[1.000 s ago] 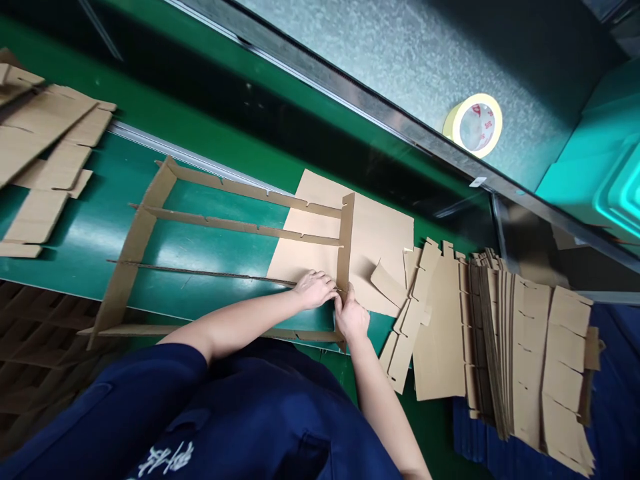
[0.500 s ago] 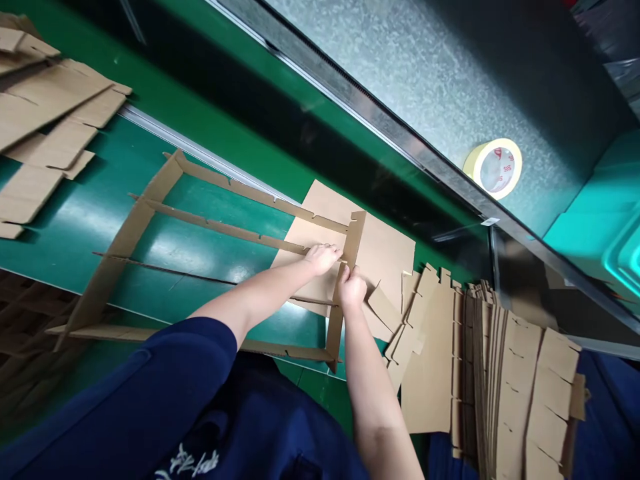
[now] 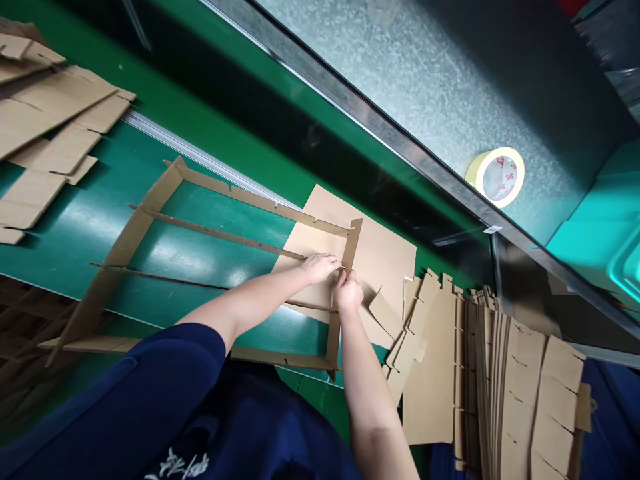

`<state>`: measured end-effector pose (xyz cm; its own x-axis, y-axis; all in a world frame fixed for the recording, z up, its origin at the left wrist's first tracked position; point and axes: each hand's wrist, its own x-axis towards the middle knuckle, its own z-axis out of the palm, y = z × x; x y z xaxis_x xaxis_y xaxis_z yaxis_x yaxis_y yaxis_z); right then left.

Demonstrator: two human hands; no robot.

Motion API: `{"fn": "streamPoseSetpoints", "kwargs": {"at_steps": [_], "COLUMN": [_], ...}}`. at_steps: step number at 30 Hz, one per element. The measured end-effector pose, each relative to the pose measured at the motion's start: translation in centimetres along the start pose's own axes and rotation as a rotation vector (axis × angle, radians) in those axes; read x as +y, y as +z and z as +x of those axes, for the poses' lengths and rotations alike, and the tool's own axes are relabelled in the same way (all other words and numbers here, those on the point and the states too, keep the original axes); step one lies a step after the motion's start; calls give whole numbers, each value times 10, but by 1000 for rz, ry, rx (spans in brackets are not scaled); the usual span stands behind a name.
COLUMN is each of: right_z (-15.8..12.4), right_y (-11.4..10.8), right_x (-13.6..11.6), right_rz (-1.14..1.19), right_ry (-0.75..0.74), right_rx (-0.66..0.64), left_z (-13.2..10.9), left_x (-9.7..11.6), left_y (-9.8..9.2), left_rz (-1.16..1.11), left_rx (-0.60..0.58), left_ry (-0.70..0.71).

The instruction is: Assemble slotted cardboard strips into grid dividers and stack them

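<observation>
A frame of slotted cardboard strips stands on the green table before me, with long strips running between a left cross strip (image 3: pixel 118 247) and a right cross strip (image 3: pixel 353 241). My left hand (image 3: pixel 321 267) is closed around the end of a long cardboard strip (image 3: pixel 225 235), close to where it meets the right cross strip. My right hand (image 3: pixel 349 293) grips that right cross strip just below the joint, thumb on top. The joint itself is partly covered by my fingers. Beneath the frame's right end lies a flat cardboard sheet (image 3: pixel 385 233).
Loose slotted cardboard pieces (image 3: pixel 65 143) are piled at the left. Upright cardboard strips (image 3: pixel 515 393) stand packed at the right. A roll of tape (image 3: pixel 516 183) rests on the metal shelf (image 3: pixel 425 87) above, near a turquoise bin (image 3: pixel 595 220).
My right hand has shifted slightly left and down along the cross strip, and its grip has turned a little. Both hands stay at the same joint; the whole view has moved slightly.
</observation>
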<state>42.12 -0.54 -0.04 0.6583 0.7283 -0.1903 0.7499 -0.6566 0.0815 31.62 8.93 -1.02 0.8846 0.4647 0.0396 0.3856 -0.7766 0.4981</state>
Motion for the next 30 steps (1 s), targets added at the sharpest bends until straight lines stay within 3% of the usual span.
{"fn": "streamPoseSetpoints", "kwargs": {"at_steps": [6,10,12,15,18,23,30], "right_z": [-3,-4,-4,-6,-7,-5,4], "right_y": [3,3,2,1,1,0,-9], "right_x": [2,2,2,3,4,3,-2], "right_rz": [-9,-5,0,-4,-26,-42,-57], "right_ry": [7,11,9,4,11,10,7], "right_rx": [23,10,3,6,-4,-35,-86], "left_z": [9,36,55,81,95,94,87], "left_x": [-9,-19,-26,-39,-53,-68,-72], "left_y": [-7,-21,-27,-33,-35,-36,-38], "left_rz": [-36,26,79,103,106,130,105], "left_rx": [44,216,188,52,35,55,54], "left_ry": [16,-83,-170,-239,-261,-242,-152]}}
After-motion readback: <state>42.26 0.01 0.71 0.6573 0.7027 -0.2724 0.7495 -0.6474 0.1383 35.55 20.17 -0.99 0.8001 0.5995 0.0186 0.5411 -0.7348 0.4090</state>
